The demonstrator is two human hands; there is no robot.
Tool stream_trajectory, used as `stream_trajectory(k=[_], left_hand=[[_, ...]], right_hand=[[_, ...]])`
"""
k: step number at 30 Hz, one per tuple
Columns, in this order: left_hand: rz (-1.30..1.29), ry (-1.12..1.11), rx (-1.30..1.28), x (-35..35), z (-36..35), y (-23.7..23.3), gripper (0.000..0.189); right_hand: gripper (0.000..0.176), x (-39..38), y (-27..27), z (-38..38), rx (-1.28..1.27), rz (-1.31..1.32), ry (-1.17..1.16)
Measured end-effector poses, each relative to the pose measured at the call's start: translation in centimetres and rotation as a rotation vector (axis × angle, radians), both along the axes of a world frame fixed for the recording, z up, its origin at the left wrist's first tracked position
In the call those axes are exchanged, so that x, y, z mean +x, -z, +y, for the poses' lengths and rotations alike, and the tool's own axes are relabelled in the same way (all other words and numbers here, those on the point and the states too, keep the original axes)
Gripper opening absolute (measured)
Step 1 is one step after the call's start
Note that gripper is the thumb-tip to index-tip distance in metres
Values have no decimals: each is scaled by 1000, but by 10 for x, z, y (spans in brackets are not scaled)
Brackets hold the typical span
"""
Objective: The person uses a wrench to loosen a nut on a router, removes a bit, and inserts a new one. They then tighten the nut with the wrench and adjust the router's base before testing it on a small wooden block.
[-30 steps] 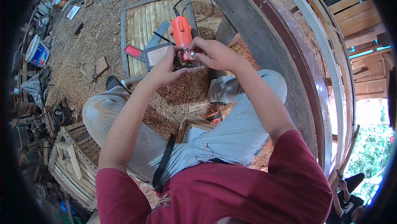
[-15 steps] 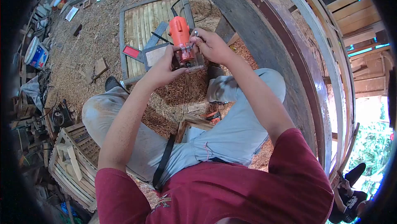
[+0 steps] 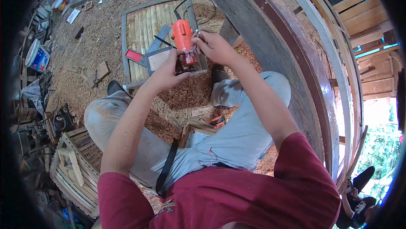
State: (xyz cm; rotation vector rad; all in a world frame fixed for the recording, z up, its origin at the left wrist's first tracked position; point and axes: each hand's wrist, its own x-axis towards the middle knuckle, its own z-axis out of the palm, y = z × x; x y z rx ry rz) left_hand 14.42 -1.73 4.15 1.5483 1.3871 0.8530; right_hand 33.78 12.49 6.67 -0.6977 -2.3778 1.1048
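Observation:
An orange trim router (image 3: 182,34) stands over the slatted wooden panel, its cord running up from the top. My left hand (image 3: 170,66) is closed around the router's base, thumb along the lower edge of the clear base plate (image 3: 198,73). At the router's right side, my right hand (image 3: 213,48) is closed on a small metal rod (image 3: 197,31), whose shiny end sticks up above the fingers. The right fingertips are beside the metal clamp on the router's lower body. Left of the router lie a dark-framed pad (image 3: 159,60) and a red rectangular piece (image 3: 134,55).
The slatted panel (image 3: 137,24) lies on ground covered in wood shavings. A long dark plank (image 3: 262,34) runs along the right. Between my legs is a small wooden frame (image 3: 186,134). A white bucket (image 3: 37,55) stands left; another person (image 3: 357,205) is at lower right.
The router has shifted slightly left and down, with its base tilting a little. My right hand keeps its grip on the metal rod, which has moved slightly left.

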Motion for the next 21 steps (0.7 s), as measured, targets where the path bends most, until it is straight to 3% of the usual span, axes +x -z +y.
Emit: stream_trajectory(k=[11,21], left_hand=[[-3,5,56,-1,4,15,77],[69,-7,1,-1,2,7,77]], right_hand=[[15,27,-47,-17,2,-179,-81],[17,27,-38,-19,64,-306,-143]])
